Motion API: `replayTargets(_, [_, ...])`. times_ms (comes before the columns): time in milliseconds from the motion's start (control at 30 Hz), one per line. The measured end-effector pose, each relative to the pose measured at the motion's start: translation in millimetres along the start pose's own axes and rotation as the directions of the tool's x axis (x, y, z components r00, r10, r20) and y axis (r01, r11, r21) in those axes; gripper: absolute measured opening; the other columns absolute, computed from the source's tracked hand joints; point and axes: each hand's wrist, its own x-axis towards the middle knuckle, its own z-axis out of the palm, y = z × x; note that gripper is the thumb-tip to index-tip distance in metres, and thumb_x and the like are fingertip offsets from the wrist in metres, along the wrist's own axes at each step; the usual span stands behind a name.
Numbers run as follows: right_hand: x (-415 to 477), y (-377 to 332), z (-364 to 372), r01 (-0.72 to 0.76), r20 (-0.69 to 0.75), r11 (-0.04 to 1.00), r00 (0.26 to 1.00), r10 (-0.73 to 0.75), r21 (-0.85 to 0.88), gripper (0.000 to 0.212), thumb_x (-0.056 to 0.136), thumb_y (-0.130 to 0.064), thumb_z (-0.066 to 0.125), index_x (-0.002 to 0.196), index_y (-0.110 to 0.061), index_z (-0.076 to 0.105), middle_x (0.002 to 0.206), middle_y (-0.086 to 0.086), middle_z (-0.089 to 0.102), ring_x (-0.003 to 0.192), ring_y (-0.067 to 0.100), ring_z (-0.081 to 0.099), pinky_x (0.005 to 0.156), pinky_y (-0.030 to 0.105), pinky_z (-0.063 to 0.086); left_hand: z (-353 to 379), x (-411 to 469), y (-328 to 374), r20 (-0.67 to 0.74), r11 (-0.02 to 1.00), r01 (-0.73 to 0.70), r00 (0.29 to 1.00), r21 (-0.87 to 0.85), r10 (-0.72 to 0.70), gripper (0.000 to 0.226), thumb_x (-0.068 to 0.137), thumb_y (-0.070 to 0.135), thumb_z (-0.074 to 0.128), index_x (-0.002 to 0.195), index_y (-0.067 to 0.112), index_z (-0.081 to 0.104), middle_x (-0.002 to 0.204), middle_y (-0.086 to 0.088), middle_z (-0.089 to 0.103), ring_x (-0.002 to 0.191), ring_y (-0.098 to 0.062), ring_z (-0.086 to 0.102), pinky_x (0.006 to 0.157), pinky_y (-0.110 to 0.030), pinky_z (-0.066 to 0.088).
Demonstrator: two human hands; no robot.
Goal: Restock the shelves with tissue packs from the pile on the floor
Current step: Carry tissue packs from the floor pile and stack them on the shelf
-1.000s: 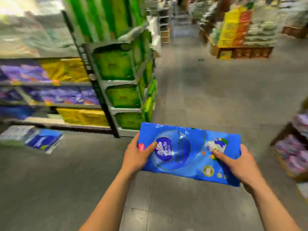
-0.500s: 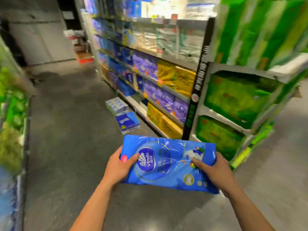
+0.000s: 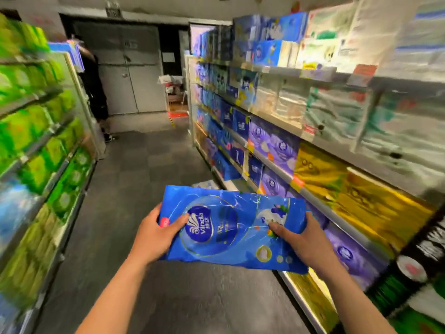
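Note:
I carry a blue Vinda tissue pack [image 3: 231,227] flat in front of me at waist height. My left hand [image 3: 154,233] grips its left end, thumb on top. My right hand [image 3: 305,239] grips its right end, thumb pressed on the printed face. To my right runs the shelf unit [image 3: 320,143] stocked with blue, purple and yellow tissue packs. Just past the held pack, a pale pack from the floor pile [image 3: 204,183] peeks out on the floor beside the shelf's base.
A shelf of green packs [image 3: 38,150] lines the left side of the aisle. A person in dark clothes [image 3: 96,92] stands at the far left end. Grey double doors [image 3: 125,68] close off the back. A grey floor strip [image 3: 144,165] runs between the shelves.
My view has swung left from the open store floor into the aisle, so the tissue shelves now run along my right. Both hands keep the same hold on the pack.

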Motion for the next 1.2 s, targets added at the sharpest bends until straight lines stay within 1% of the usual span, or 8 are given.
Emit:
replayTargets(133, [119, -38, 34, 0.045, -0.037, 0.998, 0.998, -0.047, -0.049, 0.062, 0.059, -0.068, 0.086, 0.106, -0.037, 0.06, 0.102, -0.014, 0.076, 0.089, 0.01, 0.075, 0.083, 0.046, 0.061, -1, 129, 17, -0.016, 0.997, 0.005, 1.0, -0.071, -0.006, 0.034, 0.075, 0.033, 0.087, 0.101, 0.022, 0.068, 0.092, 0.008, 0.078, 0.086, -0.014, 0.074, 0.078, -0.038, 0.058])
replayTargets(300, [278, -73, 69, 0.081, -0.058, 0.989, 0.994, -0.088, -0.121, 0.073, 0.053, -0.072, 0.083, 0.108, -0.033, 0.057, 0.097, -0.01, 0.077, 0.078, 0.011, 0.077, 0.073, 0.047, 0.063, 17, 300, 15, -0.001, 0.995, -0.042, 0.999, -0.09, 0.042, 0.027, 0.082, 0.026, 0.08, 0.103, 0.017, 0.064, 0.066, 0.01, 0.071, 0.044, 0.0, 0.058, 0.045, -0.016, 0.044])
replayTargets(500, [460, -128, 104, 0.162, -0.133, 0.958, 0.971, -0.197, -0.238, 0.085, 0.052, -0.089, 0.071, 0.115, -0.034, 0.058, 0.106, -0.015, 0.073, 0.091, 0.01, 0.072, 0.082, 0.044, 0.059, 36, 510, 41, 0.0, 0.989, -0.137, 0.991, -0.062, 0.137, 0.031, 0.081, 0.036, 0.08, 0.103, 0.021, 0.064, 0.07, 0.008, 0.072, 0.037, -0.006, 0.052, 0.039, -0.024, 0.04])
replayTargets(800, [670, -226, 146, 0.169, -0.335, 0.925, 0.897, -0.287, -0.341, 0.073, 0.057, -0.081, 0.074, 0.107, -0.029, 0.062, 0.099, -0.016, 0.073, 0.087, 0.007, 0.071, 0.073, 0.031, 0.055, 62, 792, 90, 0.125, 0.947, -0.302, 0.941, -0.11, 0.315, 0.052, 0.068, 0.053, 0.079, 0.111, 0.027, 0.067, 0.094, 0.016, 0.076, 0.082, -0.006, 0.073, 0.075, -0.038, 0.058])
replayTargets(900, [731, -244, 165, 0.169, -0.394, 0.911, 0.861, -0.322, -0.376, 0.044, 0.069, -0.06, 0.08, 0.096, -0.031, 0.062, 0.095, -0.02, 0.07, 0.078, -0.008, 0.065, 0.061, 0.011, 0.046, 79, 889, 92, 0.192, 0.922, -0.363, 0.903, -0.135, 0.383, 0.067, 0.062, 0.071, 0.081, 0.114, 0.03, 0.066, 0.101, 0.016, 0.076, 0.092, -0.008, 0.072, 0.087, -0.046, 0.058])
replayTargets(1067, [826, -278, 186, 0.108, -0.543, 0.913, 0.774, -0.326, -0.394, 0.068, 0.059, -0.076, 0.08, 0.108, -0.03, 0.067, 0.108, -0.012, 0.073, 0.096, 0.014, 0.071, 0.086, 0.044, 0.057, 119, 1032, 125, 0.285, 0.87, -0.441, 0.824, -0.221, 0.49, 0.062, 0.07, 0.044, 0.087, 0.12, 0.023, 0.057, 0.101, 0.013, 0.07, 0.083, 0.003, 0.068, 0.068, -0.016, 0.053])
replayTargets(1133, [855, -296, 180, 0.075, -0.579, 0.907, 0.747, -0.327, -0.415, 0.066, 0.063, -0.074, 0.079, 0.111, -0.031, 0.065, 0.11, -0.012, 0.073, 0.099, 0.015, 0.071, 0.088, 0.045, 0.057, 139, 1076, 147, 0.304, 0.851, -0.467, 0.796, -0.241, 0.523, 0.064, 0.069, 0.034, 0.088, 0.12, 0.023, 0.05, 0.099, 0.016, 0.064, 0.072, 0.012, 0.064, 0.057, -0.008, 0.047])
replayTargets(1200, [876, -315, 173, 0.075, -0.608, 0.903, 0.715, -0.345, -0.423, 0.058, 0.067, -0.067, 0.081, 0.109, -0.029, 0.066, 0.106, -0.013, 0.074, 0.096, 0.014, 0.072, 0.082, 0.041, 0.057, 157, 1111, 169, 0.319, 0.827, -0.477, 0.767, -0.296, 0.557, 0.085, 0.057, 0.051, 0.093, 0.124, 0.024, 0.048, 0.103, 0.014, 0.066, 0.082, 0.005, 0.067, 0.063, -0.015, 0.051])
